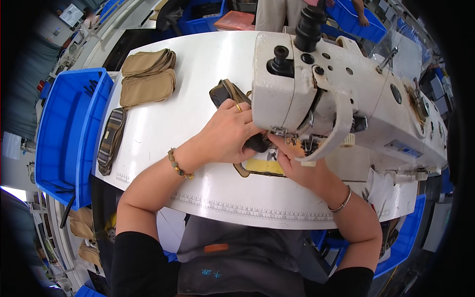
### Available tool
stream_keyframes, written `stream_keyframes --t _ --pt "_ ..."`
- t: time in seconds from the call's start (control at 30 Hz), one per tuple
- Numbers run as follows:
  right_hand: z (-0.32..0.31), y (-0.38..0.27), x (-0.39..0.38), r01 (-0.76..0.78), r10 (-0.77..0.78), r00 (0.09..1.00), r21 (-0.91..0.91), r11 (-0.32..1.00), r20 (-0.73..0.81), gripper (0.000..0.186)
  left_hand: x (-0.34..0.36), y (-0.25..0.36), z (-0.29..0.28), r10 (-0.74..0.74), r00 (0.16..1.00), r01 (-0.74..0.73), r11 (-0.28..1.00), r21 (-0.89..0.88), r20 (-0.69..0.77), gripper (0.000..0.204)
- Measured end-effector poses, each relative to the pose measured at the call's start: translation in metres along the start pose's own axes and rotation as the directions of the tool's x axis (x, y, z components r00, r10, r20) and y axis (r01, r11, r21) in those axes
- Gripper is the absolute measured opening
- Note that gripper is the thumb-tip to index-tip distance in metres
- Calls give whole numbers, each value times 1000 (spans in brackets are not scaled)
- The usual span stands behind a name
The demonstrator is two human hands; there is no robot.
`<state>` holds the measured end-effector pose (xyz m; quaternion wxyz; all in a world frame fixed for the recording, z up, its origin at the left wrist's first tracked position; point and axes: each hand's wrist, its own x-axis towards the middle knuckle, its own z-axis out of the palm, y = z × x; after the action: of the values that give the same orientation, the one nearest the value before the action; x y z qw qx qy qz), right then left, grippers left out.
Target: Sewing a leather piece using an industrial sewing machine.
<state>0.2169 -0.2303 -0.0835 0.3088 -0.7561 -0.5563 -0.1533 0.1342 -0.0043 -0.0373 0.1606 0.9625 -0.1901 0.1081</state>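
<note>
A broad white tabletop (213, 52) with a curved near edge and a printed ruler scale spreads before the seated person. Over its right side stands a large, worn, white-painted metal sewing machine (366, 111) with black knobs. At the left edge sits a deep, rectangular blue plastic bin (59, 131), with thin black pieces lying inside. Two overlapping piles of tan fabric pieces with rounded corners (148, 88) lie on the far left of the tabletop; nearer the bin lies a long, dark pouch with grey-brown stripes (112, 141).

The left hand (232, 131) is bent nearly closed, its thumb and fingers pinching a dark brown-and-black fabric pouch (225, 93). This pouch lies beside and partly under the machine head, its middle covered by that hand. The right hand (299, 161) is partly open, index finger reaching to the dark fabric just beneath the needle area and thumb spread apart below; whether it grips anything cannot be told. Between the hands, on the near side, shows a flat yellow panel (262, 166) with a dark edge.

Smallest are a beaded bracelet (177, 164) on the left wrist, a slim metal bangle (342, 199) on the right, and a gold-coloured ring (239, 107) on a left finger.
</note>
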Motion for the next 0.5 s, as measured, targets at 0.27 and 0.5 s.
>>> stream_keyframes --t 0.27,0.5 --pt "1 -1 1 -62 66 997 84 995 -43 25 -5 10 4 305 860 -161 923 348 -410 32" --pt "-1 -5 -1 -130 129 992 106 986 9 23 -2 12 -2 236 962 -198 948 249 -136 21"
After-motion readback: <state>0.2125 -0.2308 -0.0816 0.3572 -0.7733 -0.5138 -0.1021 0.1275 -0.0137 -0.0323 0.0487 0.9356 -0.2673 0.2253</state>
